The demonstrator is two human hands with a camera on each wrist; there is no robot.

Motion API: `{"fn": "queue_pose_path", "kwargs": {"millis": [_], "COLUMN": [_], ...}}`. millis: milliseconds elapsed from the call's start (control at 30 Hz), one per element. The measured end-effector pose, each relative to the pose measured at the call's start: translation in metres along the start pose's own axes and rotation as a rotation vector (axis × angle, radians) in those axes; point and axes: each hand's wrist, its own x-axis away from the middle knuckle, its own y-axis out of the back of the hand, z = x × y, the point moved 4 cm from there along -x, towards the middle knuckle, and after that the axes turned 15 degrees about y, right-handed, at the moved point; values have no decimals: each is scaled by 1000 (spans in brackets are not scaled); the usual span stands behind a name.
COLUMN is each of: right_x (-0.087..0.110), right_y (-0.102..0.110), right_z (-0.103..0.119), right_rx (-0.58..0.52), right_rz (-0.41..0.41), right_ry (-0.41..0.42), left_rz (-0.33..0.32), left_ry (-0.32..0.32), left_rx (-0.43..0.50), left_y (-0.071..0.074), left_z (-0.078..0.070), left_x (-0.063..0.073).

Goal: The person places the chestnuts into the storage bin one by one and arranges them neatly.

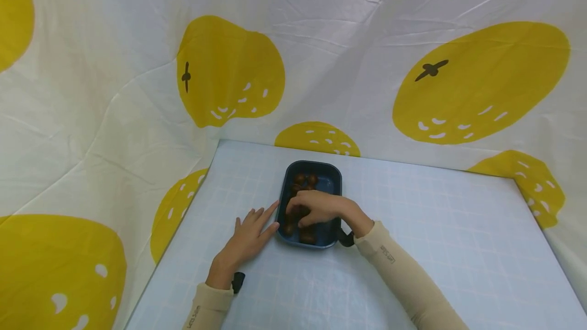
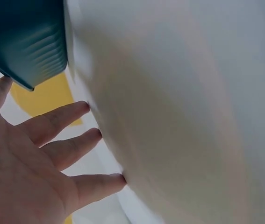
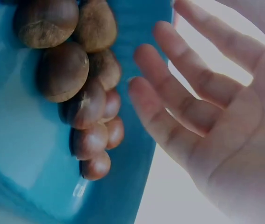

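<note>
A dark blue rectangular tray (image 1: 331,182) with rounded corners holds several brown chestnuts (image 1: 300,179). My right hand (image 1: 318,205) is inside the tray, over the chestnuts. In the right wrist view its fingers (image 3: 188,109) are loosely bent beside a row of glossy chestnuts (image 3: 62,72), with nothing held. At the tray's left side lies my left hand (image 1: 247,236), fingers spread. One of its fingertips meets the tray's rim in the left wrist view, while other fingertips (image 2: 81,107) reach the table. The right hand hides some chestnuts in the head view.
A pale blue table with a faint grid (image 1: 435,228) surrounds the tray. White cloth with large yellow fruit prints (image 1: 234,70) hangs behind and to the left. Dark camera mounts (image 1: 238,282) sit on both wrists, below beige sleeves (image 1: 403,274).
</note>
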Motion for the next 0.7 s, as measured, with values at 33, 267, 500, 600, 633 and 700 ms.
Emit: {"fn": "queue_pose_path", "kwargs": {"millis": [33,267,500,600,633,700], "right_x": [2,22,50,62,67,75], "right_y": [1,5,-3,-5,-6,-8], "right_z": [1,5,12,13,13,13], "right_rx": [-3,2,-62,-66,-70,-73], "right_rz": [-34,-289,-494,-562,-587,-634], "right_ry": [-1,-35,-45,-80,-94,-116], "left_rz": [-2,-72,-213,-255,-261,-268], "left_ry": [-2,-86,-208,-236,-238,-231], "left_rx": [-2,-43,-57,-50,-45,-39], "left_y": [0,5,11,13,13,14], "left_z": [0,-4,-9,-10,-11,-11], "left_x": [0,2,4,5,6,6]}}
